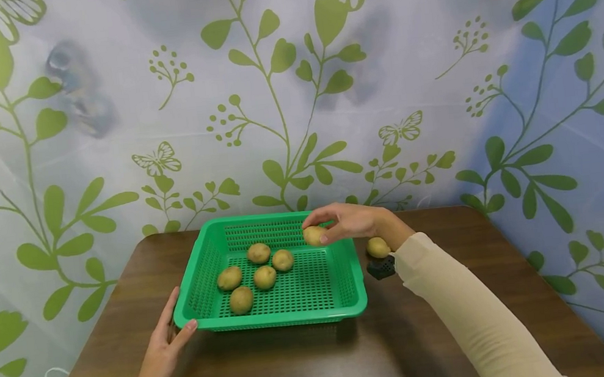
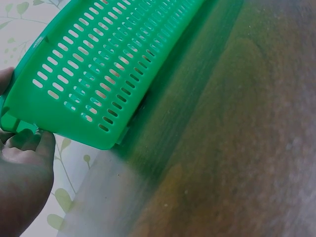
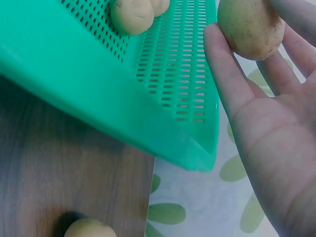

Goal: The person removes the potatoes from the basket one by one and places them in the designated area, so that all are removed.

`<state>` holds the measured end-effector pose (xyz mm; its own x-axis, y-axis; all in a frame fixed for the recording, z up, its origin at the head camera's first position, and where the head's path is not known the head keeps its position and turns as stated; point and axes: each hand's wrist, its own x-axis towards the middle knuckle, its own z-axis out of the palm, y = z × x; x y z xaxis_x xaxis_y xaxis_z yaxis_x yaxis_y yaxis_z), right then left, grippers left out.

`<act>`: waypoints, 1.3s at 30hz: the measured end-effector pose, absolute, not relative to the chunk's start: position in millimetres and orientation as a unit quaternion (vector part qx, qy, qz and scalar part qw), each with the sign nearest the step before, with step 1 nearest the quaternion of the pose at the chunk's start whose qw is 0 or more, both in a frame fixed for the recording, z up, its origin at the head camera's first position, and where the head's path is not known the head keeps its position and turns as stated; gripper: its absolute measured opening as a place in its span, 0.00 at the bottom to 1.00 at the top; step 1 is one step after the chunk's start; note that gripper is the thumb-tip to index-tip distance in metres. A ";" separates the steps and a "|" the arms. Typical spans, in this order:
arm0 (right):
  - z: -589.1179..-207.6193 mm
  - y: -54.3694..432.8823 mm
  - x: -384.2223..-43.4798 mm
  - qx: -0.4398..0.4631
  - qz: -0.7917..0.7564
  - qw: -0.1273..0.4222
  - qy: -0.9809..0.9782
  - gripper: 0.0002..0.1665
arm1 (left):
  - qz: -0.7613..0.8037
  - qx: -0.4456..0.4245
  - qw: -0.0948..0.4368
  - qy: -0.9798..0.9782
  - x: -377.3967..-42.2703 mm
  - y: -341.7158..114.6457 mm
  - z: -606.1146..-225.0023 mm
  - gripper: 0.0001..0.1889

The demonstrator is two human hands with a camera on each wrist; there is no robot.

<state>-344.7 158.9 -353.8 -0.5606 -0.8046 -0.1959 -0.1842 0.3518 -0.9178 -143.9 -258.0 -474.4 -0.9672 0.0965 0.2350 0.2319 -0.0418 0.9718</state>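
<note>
A green plastic basket (image 1: 271, 319) with slotted sides stands on the table, several potatoes (image 1: 264, 277) lying in its left half. My left hand (image 1: 160, 351) grips its near left corner, thumb on the rim; in the left wrist view the fingers (image 2: 29, 143) of that hand reach under the rim. Above the basket's right side, my right hand (image 1: 352, 220) holds another potato (image 1: 314, 236) between thumb and fingertips. The right wrist view shows that potato (image 3: 249, 29) close up, beside the basket wall.
To the right of the basket, one more potato (image 1: 378, 247) sits by a small black perforated object (image 1: 381, 268), partly behind the right forearm. The brown wooden table (image 1: 298, 367) ends at the back against a leaf-patterned curtain (image 1: 281, 92).
</note>
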 end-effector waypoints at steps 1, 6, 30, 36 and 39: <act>-354.0 159.8 -345.1 -0.332 -0.461 0.330 0.754 0.32 | -0.712 -0.120 0.048 -0.690 -143.6 -258.2 -474.5 0.39; -355.4 166.6 -346.0 -0.340 -0.450 0.312 0.765 0.30 | -0.711 -0.121 0.047 -0.691 -142.5 -257.9 -474.7 0.39; -358.3 207.0 -347.7 -0.308 -0.508 0.323 0.737 0.31 | -0.713 -0.123 0.044 -0.689 -144.9 -257.4 -473.0 0.39; -358.8 217.6 -349.0 -0.311 -0.506 0.318 0.739 0.31 | -0.714 -0.121 0.046 -0.688 -144.5 -257.7 -473.0 0.39; -358.2 223.2 -348.9 -0.312 -0.502 0.315 0.743 0.31 | -0.713 -0.121 0.044 -0.689 -144.0 -257.7 -473.9 0.39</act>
